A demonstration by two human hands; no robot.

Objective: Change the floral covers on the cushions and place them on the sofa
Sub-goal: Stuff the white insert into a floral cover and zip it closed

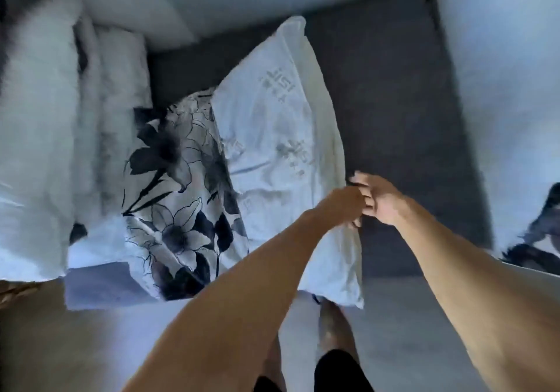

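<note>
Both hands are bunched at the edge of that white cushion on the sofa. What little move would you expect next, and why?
Probably a short pull along that edge. The left hand and right hand meet at the right edge of the white cushion, seemingly pinching something small there; blur hides what. The floral cover lies beside it, partly underneath.

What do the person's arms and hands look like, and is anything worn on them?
Both forearms are bare up to the edge of the picture: no sleeves show. The left hand and the right hand carry no gloves. No watch or bracelet shows on the wrists. The picture is too blurred to tell about rings.
</note>
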